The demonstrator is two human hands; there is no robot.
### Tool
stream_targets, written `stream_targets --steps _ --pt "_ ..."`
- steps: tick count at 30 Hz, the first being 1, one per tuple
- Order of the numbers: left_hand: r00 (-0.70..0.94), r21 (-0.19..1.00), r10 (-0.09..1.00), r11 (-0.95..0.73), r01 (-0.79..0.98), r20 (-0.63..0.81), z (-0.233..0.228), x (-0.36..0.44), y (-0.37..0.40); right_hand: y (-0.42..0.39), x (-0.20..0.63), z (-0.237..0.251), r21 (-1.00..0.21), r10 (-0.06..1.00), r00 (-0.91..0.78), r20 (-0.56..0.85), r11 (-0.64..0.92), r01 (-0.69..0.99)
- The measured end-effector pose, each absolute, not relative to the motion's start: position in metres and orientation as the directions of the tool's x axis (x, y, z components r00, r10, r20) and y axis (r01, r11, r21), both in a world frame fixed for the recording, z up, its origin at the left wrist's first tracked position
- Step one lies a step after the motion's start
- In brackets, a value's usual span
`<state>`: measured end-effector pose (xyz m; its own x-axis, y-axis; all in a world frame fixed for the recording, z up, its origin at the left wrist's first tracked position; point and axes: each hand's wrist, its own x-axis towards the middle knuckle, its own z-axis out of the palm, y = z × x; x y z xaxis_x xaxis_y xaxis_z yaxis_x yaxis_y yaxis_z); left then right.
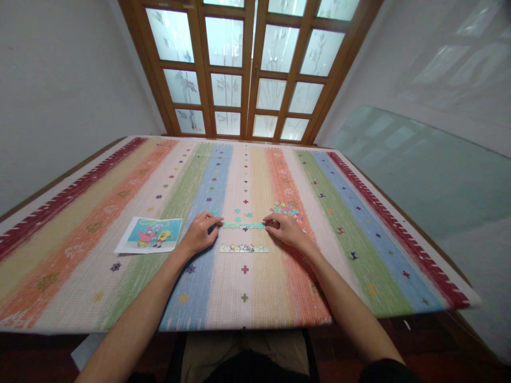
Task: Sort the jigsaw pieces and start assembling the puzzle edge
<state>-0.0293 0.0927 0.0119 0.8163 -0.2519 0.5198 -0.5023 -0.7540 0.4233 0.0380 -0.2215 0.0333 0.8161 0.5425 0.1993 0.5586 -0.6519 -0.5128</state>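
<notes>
A narrow strip of joined jigsaw puzzle pieces (242, 226), mostly teal, lies across the middle of the table. My left hand (203, 232) pinches its left end between thumb and fingers. At the opposite end, my right hand (284, 229) grips the strip the same way. Closer to me sits a second joined strip of puzzle pieces (244, 248), pale with darker marks and apart from both hands. Just beyond the teal strip are a few loose teal pieces (238, 211). A heap of multicoloured puzzle pieces (286, 208) lies behind my right hand, which partly hides it.
A printed cartoon picture (154, 234) rests left of my left hand. The striped tablecloth (271, 298) covers the large table, whose near edge is close to my body. Behind the table stand wood-framed glass doors (247, 74), with walls on both sides.
</notes>
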Motion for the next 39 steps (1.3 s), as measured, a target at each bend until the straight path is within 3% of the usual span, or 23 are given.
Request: stream_targets --steps 39 --pt "0.825 0.441 -0.261 -0.743 -0.503 0.502 0.014 -0.0294 0.0926 -0.222 0.0392 0.0305 -0.533 0.535 0.816 0.22 -0.635 0.56"
